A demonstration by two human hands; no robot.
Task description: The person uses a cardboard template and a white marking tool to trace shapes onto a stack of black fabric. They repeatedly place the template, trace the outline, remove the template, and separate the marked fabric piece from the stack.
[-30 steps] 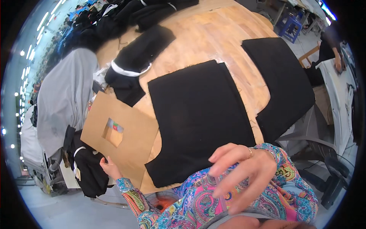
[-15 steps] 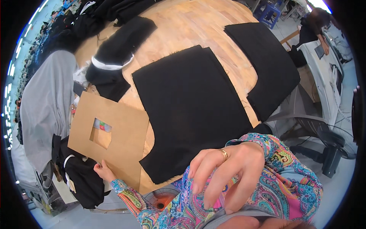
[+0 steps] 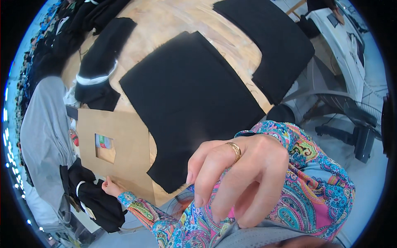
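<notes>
My left hand (image 3: 111, 187) pinches the lower edge of a brown cardboard pattern (image 3: 126, 128). The pattern has a five-sided cutout, through which the tabletop and a small coloured packet show. It lies at the left edge of the table, beside a stack of black cut fabric (image 3: 182, 99) with a curved notch. My right hand (image 3: 244, 177) is raised close to the camera, with a gold ring on one finger. Its fingers are loosely bent and apart, near grey cloth (image 3: 264, 235) at the lower edge; I see nothing in them, and the thumb is hidden.
More black cut pieces (image 3: 269, 45) lie at the right of the wooden table (image 3: 165, 25). A black bundle with a white band (image 3: 97, 78) is at far left. Grey cloth (image 3: 45, 136) drapes at left, above black garments (image 3: 99, 202). A floor fan (image 3: 364, 124) stands right.
The view has shifted, so the table and fabric sit higher and further left. My left hand stays on the cardboard pattern; my right hand stays raised and appears slightly larger.
</notes>
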